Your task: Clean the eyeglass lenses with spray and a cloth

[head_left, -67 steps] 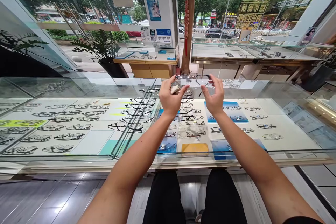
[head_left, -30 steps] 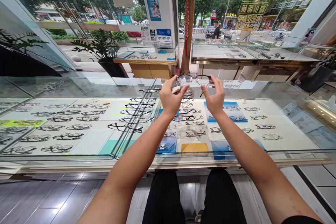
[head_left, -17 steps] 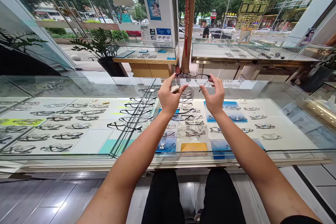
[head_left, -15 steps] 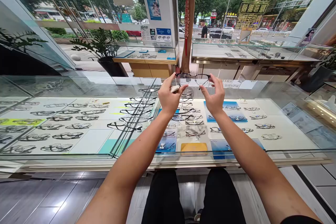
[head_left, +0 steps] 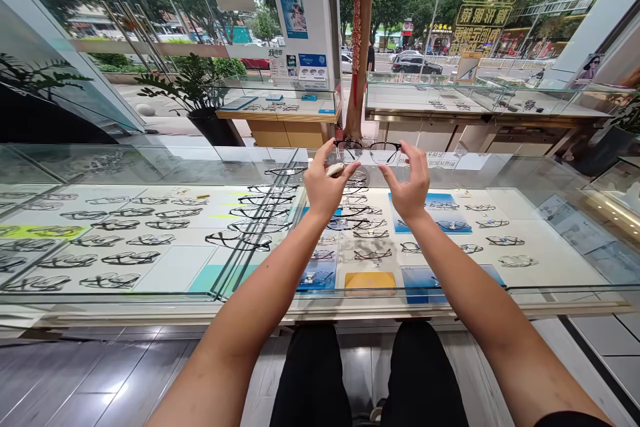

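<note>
Both ends of the browline eyeglasses (head_left: 367,146) are being pinched, left hand (head_left: 325,181) and right hand (head_left: 411,181) sitting equally near, their long axis running crosswise between them above the glass counter (head_left: 500,179).

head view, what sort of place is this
Probably an optician's shop: glasses held over a counter, rows of frames in it, and a similar case beyond.
</note>
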Tool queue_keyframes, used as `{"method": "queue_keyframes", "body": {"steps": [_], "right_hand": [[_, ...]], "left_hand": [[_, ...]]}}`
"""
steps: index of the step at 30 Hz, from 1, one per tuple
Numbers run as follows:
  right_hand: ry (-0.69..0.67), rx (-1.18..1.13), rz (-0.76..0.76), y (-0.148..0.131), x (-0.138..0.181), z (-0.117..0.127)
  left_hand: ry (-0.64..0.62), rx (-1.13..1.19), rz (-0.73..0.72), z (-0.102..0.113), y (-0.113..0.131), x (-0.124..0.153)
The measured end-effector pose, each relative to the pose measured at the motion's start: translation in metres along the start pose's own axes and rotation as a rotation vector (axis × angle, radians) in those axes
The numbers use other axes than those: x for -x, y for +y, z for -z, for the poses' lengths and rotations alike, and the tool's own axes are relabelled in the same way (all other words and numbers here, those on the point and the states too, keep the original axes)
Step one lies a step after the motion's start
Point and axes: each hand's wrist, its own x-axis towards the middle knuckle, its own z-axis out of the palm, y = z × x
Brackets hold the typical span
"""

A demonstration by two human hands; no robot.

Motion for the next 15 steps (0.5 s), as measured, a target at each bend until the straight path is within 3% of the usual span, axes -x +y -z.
{"method": "queue_keyframes", "body": {"steps": [15], "right_hand": [[-0.037, -0.072, -0.035, 0.0017, 0.0023, -0.0042]], "left_hand": [[0.091, -0.069, -0.052, 0.0008, 0.008, 0.003]]}}
